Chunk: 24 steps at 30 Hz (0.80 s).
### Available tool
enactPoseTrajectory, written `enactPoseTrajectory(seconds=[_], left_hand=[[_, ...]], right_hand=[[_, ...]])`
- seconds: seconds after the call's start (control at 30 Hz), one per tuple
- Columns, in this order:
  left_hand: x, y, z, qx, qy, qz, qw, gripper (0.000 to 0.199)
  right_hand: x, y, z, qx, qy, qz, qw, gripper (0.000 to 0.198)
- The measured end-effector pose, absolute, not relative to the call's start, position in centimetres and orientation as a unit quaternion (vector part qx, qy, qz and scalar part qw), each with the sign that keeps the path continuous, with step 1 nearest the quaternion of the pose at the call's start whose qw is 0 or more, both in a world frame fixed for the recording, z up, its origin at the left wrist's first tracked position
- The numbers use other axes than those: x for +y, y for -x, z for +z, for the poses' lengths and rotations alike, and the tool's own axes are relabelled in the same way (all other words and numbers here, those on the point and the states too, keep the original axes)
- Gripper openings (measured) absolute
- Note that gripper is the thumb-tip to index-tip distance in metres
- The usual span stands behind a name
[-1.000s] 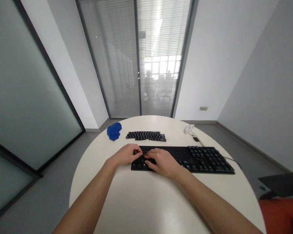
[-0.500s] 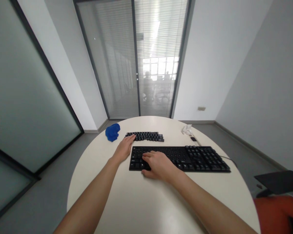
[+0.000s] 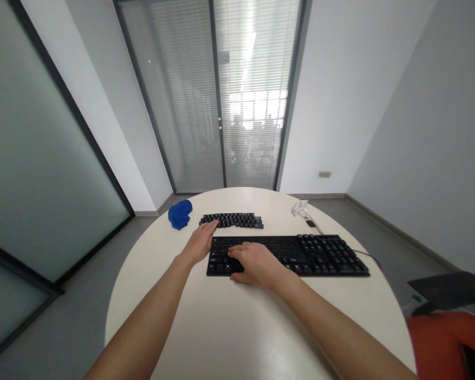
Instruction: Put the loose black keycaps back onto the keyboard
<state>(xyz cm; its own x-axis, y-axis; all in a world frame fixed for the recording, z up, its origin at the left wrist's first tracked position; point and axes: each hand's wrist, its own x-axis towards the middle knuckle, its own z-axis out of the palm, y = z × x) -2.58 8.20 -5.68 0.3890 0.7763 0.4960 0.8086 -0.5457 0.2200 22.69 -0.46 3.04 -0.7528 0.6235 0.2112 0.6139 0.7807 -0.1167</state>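
Note:
A black keyboard [image 3: 328, 256] lies across the table; much of its main block has no keycaps, while the right-hand keys and the front row have theirs. My right hand [image 3: 253, 262] rests over its left part, fingers bent slightly over the bare key area, thumb apart near the front edge. Whether a small keycap is under those fingertips is hidden. Behind the keyboard, loose black keycaps [image 3: 237, 220] stand in close rows. My left hand [image 3: 201, 240] reaches to their left end with fingers stretched out, the fingertips at the front row; nothing shows in it.
A crumpled blue cloth [image 3: 179, 214] lies at the table's far left. At the far right are a crumpled white tissue [image 3: 300, 208] and a cable with a black connector [image 3: 310, 224]. The round white table [image 3: 221, 327] has a red chair [image 3: 439, 338] at its right.
The whole view has shifted slightly. My right thumb has come a little closer to its fingers; both hands otherwise stay in about the same places.

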Motion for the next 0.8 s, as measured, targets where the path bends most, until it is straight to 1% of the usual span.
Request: enactPoseTrajectory(seconds=[0.2, 0.4, 0.5, 0.67, 0.73, 0.8], left_hand=[[8.0, 2.4, -5.4, -0.486, 0.828, -0.275, 0.038, 0.050], [7.3, 1.9, -4.3, -0.521, 0.806, -0.278, 0.048, 0.036], [6.8, 1.7, -3.8, -0.537, 0.793, -0.283, 0.045, 0.030], [6.2, 1.8, -3.6, -0.554, 0.775, -0.303, 0.027, 0.023], [6.1, 2.0, -3.5, -0.556, 0.767, -0.319, 0.021, 0.021], [5.9, 2.2, -3.3, -0.556, 0.758, -0.340, 0.014, 0.019]], right_hand=[[-0.6, -22.6, 3.4, -0.937, 0.335, 0.015, 0.102, 0.042], [-0.6, -22.4, 3.3, -0.940, 0.331, 0.008, 0.087, 0.034], [-0.7, -22.3, 3.1, -0.939, 0.331, 0.011, 0.091, 0.034], [-0.9, -22.7, 2.4, -0.927, 0.344, 0.035, 0.143, 0.041], [-0.7, -23.1, 1.9, -0.922, 0.338, 0.064, 0.179, 0.044], [-0.5, -23.5, 1.4, -0.917, 0.321, 0.101, 0.214, 0.044]])
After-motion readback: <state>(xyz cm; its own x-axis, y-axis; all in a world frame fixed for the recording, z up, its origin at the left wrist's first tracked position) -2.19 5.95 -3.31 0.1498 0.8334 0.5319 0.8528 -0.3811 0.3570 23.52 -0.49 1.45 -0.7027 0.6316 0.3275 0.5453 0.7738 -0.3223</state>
